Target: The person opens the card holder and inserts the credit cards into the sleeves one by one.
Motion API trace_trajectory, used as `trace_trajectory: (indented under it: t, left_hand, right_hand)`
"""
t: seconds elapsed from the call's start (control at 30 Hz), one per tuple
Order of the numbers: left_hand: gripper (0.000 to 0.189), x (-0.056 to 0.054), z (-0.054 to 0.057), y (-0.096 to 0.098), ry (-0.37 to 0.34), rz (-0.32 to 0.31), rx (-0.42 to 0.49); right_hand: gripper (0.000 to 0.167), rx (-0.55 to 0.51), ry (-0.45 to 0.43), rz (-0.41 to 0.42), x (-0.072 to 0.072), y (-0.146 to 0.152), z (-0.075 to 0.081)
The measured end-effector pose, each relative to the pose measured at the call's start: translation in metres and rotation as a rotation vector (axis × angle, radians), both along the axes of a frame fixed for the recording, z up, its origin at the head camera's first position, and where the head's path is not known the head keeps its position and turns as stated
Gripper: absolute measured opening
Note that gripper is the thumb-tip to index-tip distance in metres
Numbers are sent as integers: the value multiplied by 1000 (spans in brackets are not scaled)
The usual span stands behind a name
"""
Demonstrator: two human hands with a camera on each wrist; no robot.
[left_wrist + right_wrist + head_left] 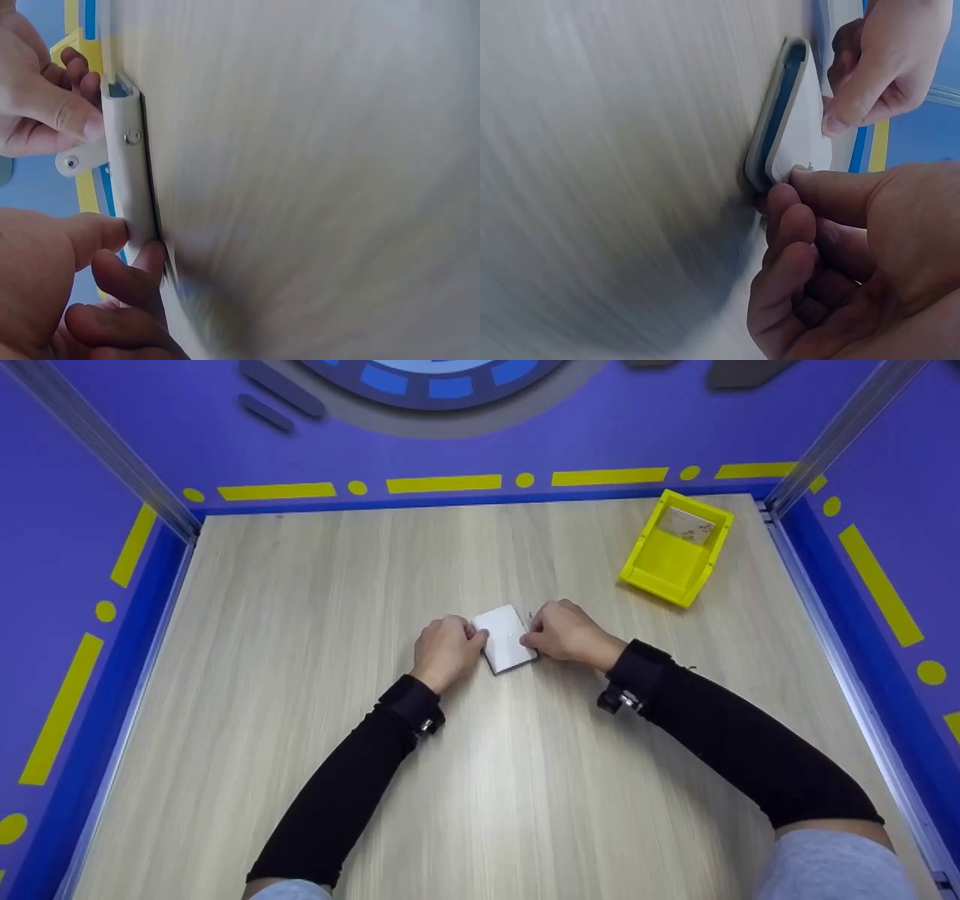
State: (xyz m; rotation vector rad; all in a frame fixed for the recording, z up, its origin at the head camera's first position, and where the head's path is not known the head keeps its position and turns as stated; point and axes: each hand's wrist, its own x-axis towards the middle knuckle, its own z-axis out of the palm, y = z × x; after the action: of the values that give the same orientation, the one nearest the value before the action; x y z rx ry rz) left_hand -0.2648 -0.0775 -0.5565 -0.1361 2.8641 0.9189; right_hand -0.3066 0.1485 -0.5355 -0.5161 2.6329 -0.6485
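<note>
A small white wallet [504,636], folded over, lies near the middle of the table between the two hands. My left hand [448,651] pinches its left edge between thumb and fingers. At the opposite edge my right hand [568,631] pinches the wallet near a corner, thumb on top. The left wrist view shows a metal snap [133,137] on the wallet's rounded side and a strap [75,160] with its own snap sticking out, apart from it. Blue lining [778,112] shows through the open side in the right wrist view.
A yellow bin [667,562] stands at the back right of the wooden table [315,607], with a pale patterned card [686,525] leaning inside. Blue-purple panels [465,450] with yellow marks enclose the back and sides.
</note>
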Motion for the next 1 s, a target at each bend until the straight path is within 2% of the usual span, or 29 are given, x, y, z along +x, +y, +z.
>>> trace_trajectory:
  t: [0.27,0.47,0.6,0.73,0.87,1.0]
  left_hand:
    - [33,-3,-1,-2,18,-5,5]
    - [32,-1,-1,-3,30,-15,-15]
    - [36,2,2,-5,24,-6,-28]
    - [39,6,8,-8,14,-10,-39]
    - [42,12,11,-10,-6,-39,-47]
    - [44,19,11,-9,-24,-81,-58]
  right_hand:
    - [33,-52,-4,-15,14,-5,-5]
    - [34,-29,20,-25,19,-6,-5]
    - [37,-2,-3,-38,18,-4,4]
    - [42,12,-23,-91,15,0,16]
    - [45,-4,25,-138,12,2,25]
    - [43,-40,65,-146,9,3,24]
